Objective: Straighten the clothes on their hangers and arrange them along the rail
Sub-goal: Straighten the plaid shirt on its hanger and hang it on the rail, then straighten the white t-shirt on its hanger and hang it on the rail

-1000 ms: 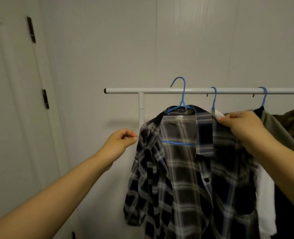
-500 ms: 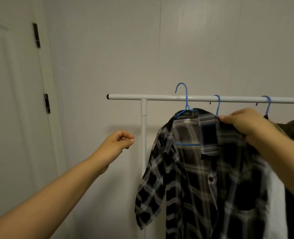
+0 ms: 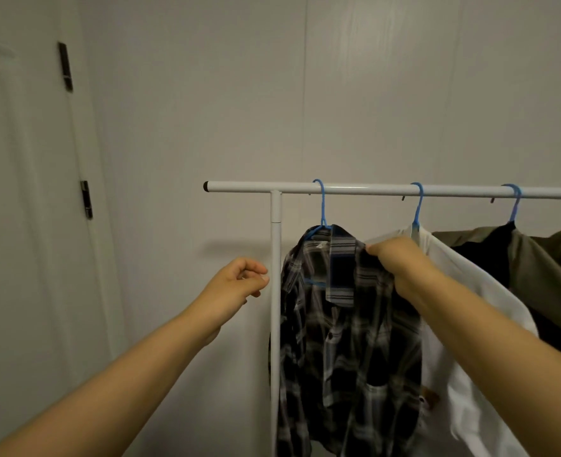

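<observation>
A dark plaid shirt (image 3: 341, 351) hangs on a blue hanger (image 3: 321, 206) near the left end of the white rail (image 3: 364, 188). My right hand (image 3: 399, 258) grips the shirt's right shoulder just beside the collar. My left hand (image 3: 238, 285) hovers loosely curled, holding nothing, just left of the rack's upright post (image 3: 275, 291). To the right hang a white shirt (image 3: 470, 308) and an olive jacket over a dark garment (image 3: 536, 258), each on its own blue hanger.
A pale wall stands close behind the rack. A white door (image 3: 18, 225) with dark hinges fills the left side. The rail's left end has a black cap (image 3: 206, 186); rail runs off the right edge.
The plaid shirt has slid left along the rail and turned narrower, baring the white shirt behind. My right hand went with it. My left hand stayed loosely curled beside the post.
</observation>
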